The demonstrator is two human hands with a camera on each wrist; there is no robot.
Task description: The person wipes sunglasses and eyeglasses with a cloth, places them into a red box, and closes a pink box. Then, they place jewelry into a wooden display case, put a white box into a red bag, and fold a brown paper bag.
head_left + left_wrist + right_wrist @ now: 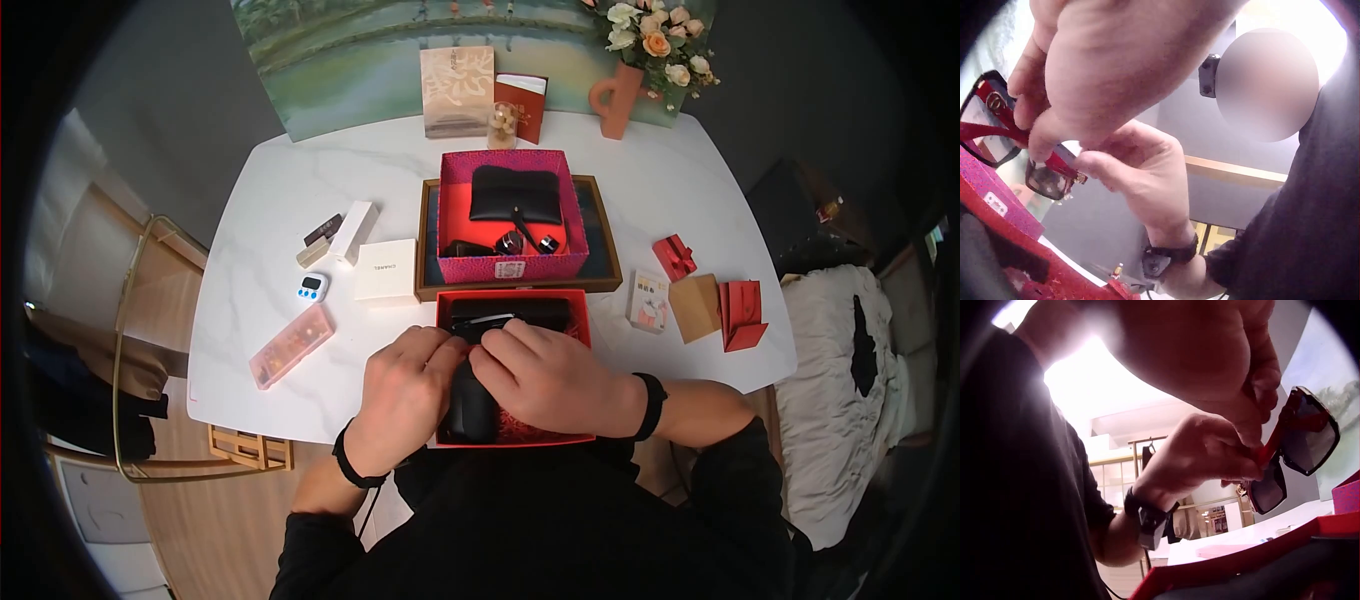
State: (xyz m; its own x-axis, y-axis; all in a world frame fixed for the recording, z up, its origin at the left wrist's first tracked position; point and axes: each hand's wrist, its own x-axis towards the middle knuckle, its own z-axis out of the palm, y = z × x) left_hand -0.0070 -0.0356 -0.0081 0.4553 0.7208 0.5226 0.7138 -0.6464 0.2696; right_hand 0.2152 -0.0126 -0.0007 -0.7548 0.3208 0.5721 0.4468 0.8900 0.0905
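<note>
Pinched by both hands: dark-lensed sunglasses point(1310, 447)

Left hand point(405, 385) and right hand point(545, 380) each pinch at the red temples point(1007, 112). Sunglasses held above the open red box point(583, 312), mostly hidden in head view. Can't tell how far the temples are folded. Handling advice: light pressure, probably swing one temple at a time, don't touch the lenses point(1269, 490) or knock the black case point(470, 412) below.
</note>
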